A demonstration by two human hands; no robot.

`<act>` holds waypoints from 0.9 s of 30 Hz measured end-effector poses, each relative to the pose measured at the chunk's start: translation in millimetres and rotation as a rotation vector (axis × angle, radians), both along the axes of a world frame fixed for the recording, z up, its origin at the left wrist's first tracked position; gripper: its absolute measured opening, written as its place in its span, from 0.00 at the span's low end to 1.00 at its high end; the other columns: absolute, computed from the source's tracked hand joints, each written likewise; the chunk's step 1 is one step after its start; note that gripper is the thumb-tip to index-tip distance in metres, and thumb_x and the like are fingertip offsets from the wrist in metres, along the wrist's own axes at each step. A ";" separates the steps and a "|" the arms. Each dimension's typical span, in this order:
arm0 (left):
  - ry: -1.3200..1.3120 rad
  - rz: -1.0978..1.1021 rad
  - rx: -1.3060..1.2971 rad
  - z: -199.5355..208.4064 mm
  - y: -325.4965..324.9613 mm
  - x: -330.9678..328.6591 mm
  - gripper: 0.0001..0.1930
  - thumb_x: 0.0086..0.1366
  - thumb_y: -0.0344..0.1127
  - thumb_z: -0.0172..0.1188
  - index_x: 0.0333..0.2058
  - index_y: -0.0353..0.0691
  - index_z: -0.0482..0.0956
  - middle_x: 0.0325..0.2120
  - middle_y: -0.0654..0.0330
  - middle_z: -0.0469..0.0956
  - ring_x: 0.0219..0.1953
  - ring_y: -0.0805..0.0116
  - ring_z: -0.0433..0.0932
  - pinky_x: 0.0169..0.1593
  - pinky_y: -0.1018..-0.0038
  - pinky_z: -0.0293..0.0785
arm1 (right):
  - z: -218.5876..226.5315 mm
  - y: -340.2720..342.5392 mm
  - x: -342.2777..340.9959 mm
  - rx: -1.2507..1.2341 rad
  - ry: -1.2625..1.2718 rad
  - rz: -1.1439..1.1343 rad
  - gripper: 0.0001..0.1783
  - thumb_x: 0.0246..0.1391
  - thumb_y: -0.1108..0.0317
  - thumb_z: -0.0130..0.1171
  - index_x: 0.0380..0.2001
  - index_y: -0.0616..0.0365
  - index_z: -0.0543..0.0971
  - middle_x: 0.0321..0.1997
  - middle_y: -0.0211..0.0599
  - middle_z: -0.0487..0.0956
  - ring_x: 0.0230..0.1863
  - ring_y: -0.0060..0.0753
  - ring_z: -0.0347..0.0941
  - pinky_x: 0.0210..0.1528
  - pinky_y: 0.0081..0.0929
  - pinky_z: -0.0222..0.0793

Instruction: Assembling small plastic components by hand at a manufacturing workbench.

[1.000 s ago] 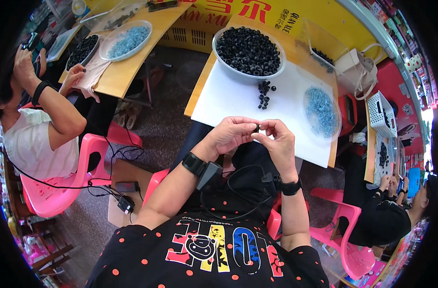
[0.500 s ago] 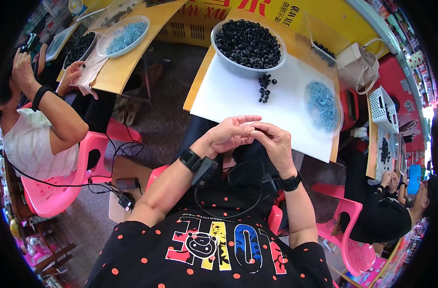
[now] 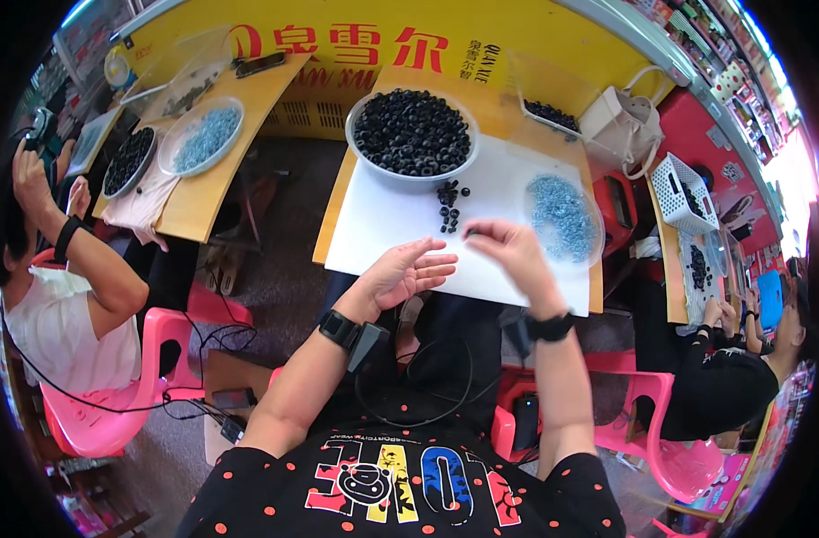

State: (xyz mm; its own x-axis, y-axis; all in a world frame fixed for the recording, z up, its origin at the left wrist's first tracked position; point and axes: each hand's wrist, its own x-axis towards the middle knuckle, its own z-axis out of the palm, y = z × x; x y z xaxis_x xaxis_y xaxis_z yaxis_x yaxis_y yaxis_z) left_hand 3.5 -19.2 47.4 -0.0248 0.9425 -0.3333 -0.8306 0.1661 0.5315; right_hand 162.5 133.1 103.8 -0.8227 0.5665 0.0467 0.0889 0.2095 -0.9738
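Observation:
Over the near edge of the white sheet (image 3: 360, 242), my left hand (image 3: 408, 273) is held palm up with its fingers spread and nothing visible in it. My right hand (image 3: 510, 251) is raised just to the right of it. Its thumb and forefinger pinch a small black bead (image 3: 471, 232), which shows only in part. Beyond the hands lies a short trail of loose black beads (image 3: 449, 215). It leads to a big round tub (image 3: 409, 179) heaped with black, ring-like beads. A clear shallow dish (image 3: 600, 235) with small light-blue pieces (image 3: 557, 215) stands on the right.
A clear tray (image 3: 553, 115) with black beads and a white handbag (image 3: 620, 125) are at the back right. People sit at tables on both sides, on pink chairs (image 3: 158, 359). A white basket (image 3: 683, 193) stands on the right-hand table. Cables hang from my wrist devices (image 3: 365, 348).
My hands were together at the fingertips and have parted. The right hand moved up and away toward the loose beads, and the left hand opened. The view tilted up a little.

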 end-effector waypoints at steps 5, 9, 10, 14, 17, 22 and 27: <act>-0.007 0.107 -0.001 -22.7 -0.4 4.4 0.20 0.69 0.40 0.54 0.52 0.32 0.68 0.48 0.46 0.75 0.48 0.62 0.78 0.51 0.70 0.78 | 69.2 114.5 -18.1 -0.476 0.558 -0.154 0.10 0.60 0.67 0.55 0.37 0.63 0.79 0.34 0.40 0.81 0.36 0.30 0.76 0.43 0.25 0.72; -0.018 0.196 -0.003 -41.6 -5.8 9.5 0.12 0.68 0.34 0.54 0.46 0.33 0.73 0.43 0.49 0.79 0.44 0.62 0.80 0.49 0.72 0.79 | 48.1 114.4 -26.6 -0.023 0.013 -0.117 0.12 0.60 0.67 0.56 0.41 0.63 0.78 0.32 0.37 0.80 0.30 0.20 0.74 0.30 0.16 0.67; -0.039 0.220 -0.054 -32.3 -3.5 14.5 0.08 0.67 0.32 0.55 0.41 0.35 0.75 0.37 0.55 0.80 0.38 0.66 0.81 0.44 0.74 0.80 | 32.9 102.3 -28.9 0.060 -0.110 -0.120 0.12 0.58 0.67 0.57 0.42 0.63 0.79 0.31 0.35 0.81 0.29 0.18 0.75 0.29 0.15 0.66; -0.004 0.249 -0.110 -33.2 -1.4 17.4 0.09 0.66 0.36 0.58 0.36 0.35 0.76 0.31 0.55 0.81 0.32 0.68 0.81 0.39 0.74 0.80 | -47.0 90.6 -58.8 0.579 -0.304 -0.206 0.16 0.50 0.69 0.59 0.43 0.62 0.81 0.33 0.47 0.82 0.34 0.40 0.79 0.43 0.30 0.73; -0.135 0.234 -0.157 -37.1 -2.5 12.4 0.12 0.67 0.40 0.56 0.34 0.35 0.75 0.31 0.56 0.80 0.33 0.65 0.81 0.39 0.72 0.80 | -72.0 84.2 -75.1 0.825 -0.260 -0.244 0.16 0.48 0.70 0.60 0.43 0.62 0.81 0.34 0.51 0.81 0.37 0.50 0.78 0.48 0.37 0.72; -0.133 0.243 -0.088 -33.8 -1.2 9.2 0.11 0.68 0.38 0.55 0.39 0.35 0.75 0.35 0.56 0.80 0.38 0.67 0.80 0.44 0.72 0.79 | -82.8 81.4 -72.3 0.837 -0.192 -0.238 0.14 0.47 0.73 0.61 0.40 0.61 0.81 0.34 0.50 0.80 0.39 0.52 0.77 0.48 0.39 0.72; 0.069 0.387 -0.049 -10.6 9.9 11.5 0.11 0.66 0.31 0.57 0.45 0.34 0.73 0.40 0.54 0.78 0.43 0.65 0.79 0.48 0.73 0.78 | -31.2 16.5 -41.4 0.518 -0.086 -0.217 0.12 0.48 0.71 0.64 0.37 0.63 0.81 0.34 0.46 0.81 0.33 0.40 0.78 0.38 0.31 0.73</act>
